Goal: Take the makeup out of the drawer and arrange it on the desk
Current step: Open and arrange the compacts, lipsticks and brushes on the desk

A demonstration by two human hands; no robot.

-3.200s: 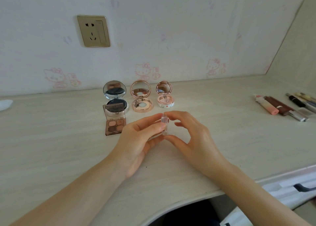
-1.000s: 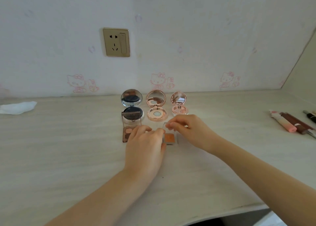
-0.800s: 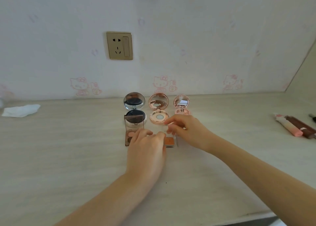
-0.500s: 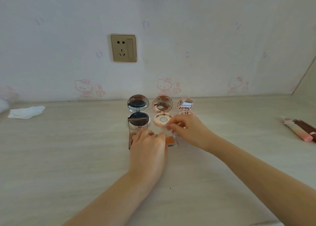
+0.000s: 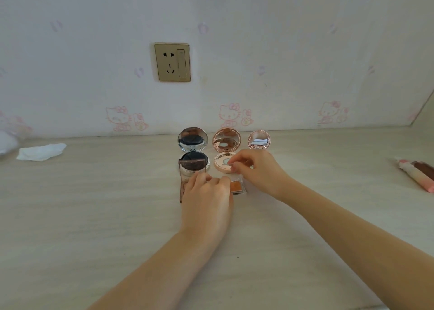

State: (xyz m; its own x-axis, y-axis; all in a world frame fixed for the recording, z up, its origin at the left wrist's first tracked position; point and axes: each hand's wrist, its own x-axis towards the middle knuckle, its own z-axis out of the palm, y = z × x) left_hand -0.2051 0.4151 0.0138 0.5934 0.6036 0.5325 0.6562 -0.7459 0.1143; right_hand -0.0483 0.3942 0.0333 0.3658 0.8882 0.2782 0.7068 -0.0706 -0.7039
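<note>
Small clear case: a little transparent case [image 5: 237, 185] with an orange pan lies on the desk [image 5: 94, 215], in the second row, just in front of the rose-gold compact; its clear lid stands raised at the back.
Right hand: the right hand [image 5: 257, 172] reaches in from the right, thumb and forefinger pinching the top edge of the clear lid.
Left hand: the left hand [image 5: 206, 199] lies palm down over the case's left side, fingers curled, tips at the case's left edge; it hides that side, so the exact grip cannot be told.
Eyeshadow palette: a brown palette [image 5: 186, 180] lies just left of the case, lid up, its near half covered by the left hand.
Back row, left: an open silver compact [image 5: 193, 151] with a dark cushion, mirror upright, directly behind the palette.
Back row, middle: an open rose-gold compact [image 5: 226, 151], its base partly behind the right fingers.
Back row, right: a smaller pink-gold compact [image 5: 258, 140], mirror upright, its base hidden by the right hand.
Right edge: a pink tube [image 5: 414, 176] and a brown tube [image 5: 425, 167] lie side by side, well apart from the compacts.
Left edge: a crumpled white tissue [image 5: 41, 152] near the wall.
Wall: a gold socket plate [image 5: 172, 62] above the compacts, on wallpaper with pale pink cat figures.
</note>
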